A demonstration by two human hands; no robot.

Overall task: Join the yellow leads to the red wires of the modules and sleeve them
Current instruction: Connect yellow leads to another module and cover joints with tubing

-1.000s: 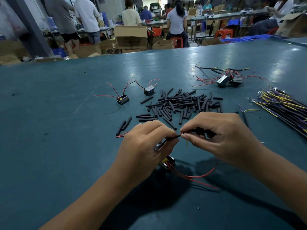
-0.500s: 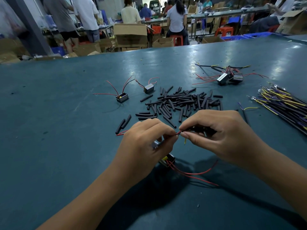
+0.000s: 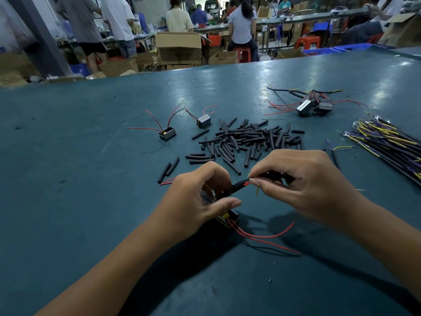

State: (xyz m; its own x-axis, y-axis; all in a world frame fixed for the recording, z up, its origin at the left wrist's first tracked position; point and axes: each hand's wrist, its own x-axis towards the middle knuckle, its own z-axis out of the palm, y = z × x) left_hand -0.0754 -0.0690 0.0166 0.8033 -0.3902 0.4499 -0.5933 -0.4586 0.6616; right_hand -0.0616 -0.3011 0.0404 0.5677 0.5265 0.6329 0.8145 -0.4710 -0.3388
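Since the earlier frame my left hand has loosened, thumb lifted off; I see right hand pinching the red wire at a black sleeve, frame centre, so sleeving looks underway

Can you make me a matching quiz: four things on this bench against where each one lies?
Things:
1. pile of black sleeves
2. bundle of yellow leads
3. finished modules
4. module with yellow dot

Places:
A. far right edge
B. left of the pile
C. middle, beyond the hands
D. far right, behind the bundle

Pairs: 1-C, 2-A, 3-D, 4-B
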